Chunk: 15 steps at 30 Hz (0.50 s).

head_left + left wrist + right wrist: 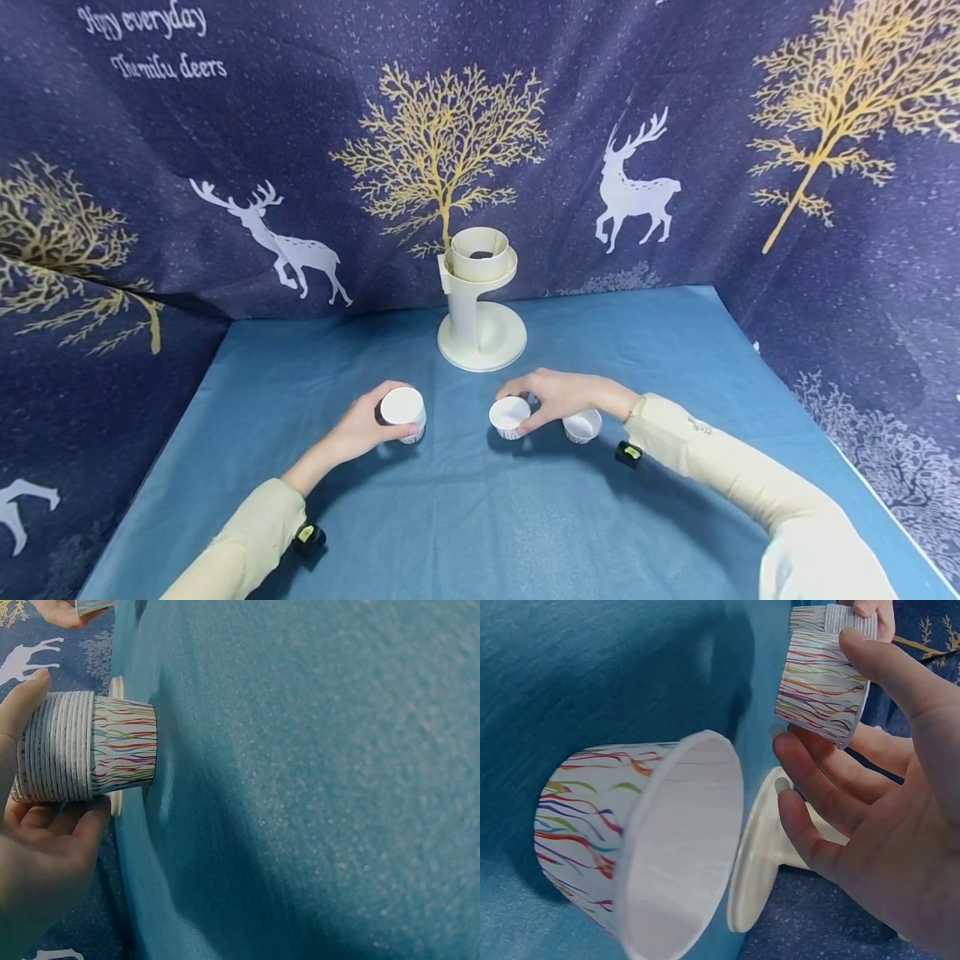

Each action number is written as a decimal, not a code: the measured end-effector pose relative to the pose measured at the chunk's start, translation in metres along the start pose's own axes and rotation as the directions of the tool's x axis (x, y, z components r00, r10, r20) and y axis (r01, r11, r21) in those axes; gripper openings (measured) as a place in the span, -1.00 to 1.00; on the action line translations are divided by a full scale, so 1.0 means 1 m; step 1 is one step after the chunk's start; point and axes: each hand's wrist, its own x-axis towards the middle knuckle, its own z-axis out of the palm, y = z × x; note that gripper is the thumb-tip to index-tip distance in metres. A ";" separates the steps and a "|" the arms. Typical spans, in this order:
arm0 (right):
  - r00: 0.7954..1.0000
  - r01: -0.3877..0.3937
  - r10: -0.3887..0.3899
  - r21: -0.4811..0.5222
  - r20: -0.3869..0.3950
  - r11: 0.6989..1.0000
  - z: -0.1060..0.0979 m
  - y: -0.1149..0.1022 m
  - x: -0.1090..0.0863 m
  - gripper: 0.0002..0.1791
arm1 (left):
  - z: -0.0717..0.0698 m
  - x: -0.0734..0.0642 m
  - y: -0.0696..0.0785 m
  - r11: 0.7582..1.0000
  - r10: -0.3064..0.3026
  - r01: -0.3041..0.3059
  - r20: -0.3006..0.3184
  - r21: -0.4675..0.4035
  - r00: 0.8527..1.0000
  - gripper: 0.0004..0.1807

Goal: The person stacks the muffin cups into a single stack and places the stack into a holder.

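My left hand grips a nested stack of white paper cups, thumb on one side and fingers on the other. In the left wrist view the stack's many rims show, and the outermost cup has wavy coloured lines. To its right, my right hand holds a single paper cup of the same pattern between thumb and fingers, mouth up. Another paper cup stands upright on the blue cloth, just right of that hand and partly beneath the wrist. It looms large in the right wrist view, its white inside visible.
Behind the hands stands a cream-coloured stand with a round base and a ring on top holding a wide cylinder. A blue cloth covers the table. A dark curtain with deer and trees hangs behind and at the sides.
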 end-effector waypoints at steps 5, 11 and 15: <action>1.000 0.005 -0.005 -0.006 0.002 1.000 -0.003 -0.001 0.002 -0.45 | 0.000 0.000 -0.001 1.000 0.008 -0.008 0.000 -0.011 1.000 -0.33; 1.000 0.026 -0.026 -0.007 -0.002 1.000 -0.005 -0.003 0.006 -0.49 | 0.000 0.000 -0.002 1.000 0.008 -0.008 -0.004 -0.013 1.000 -0.33; 0.999 0.036 -0.036 0.000 -0.007 0.999 -0.007 -0.007 0.008 -0.51 | 0.000 0.000 -0.001 1.000 0.006 -0.006 0.001 -0.017 1.000 -0.33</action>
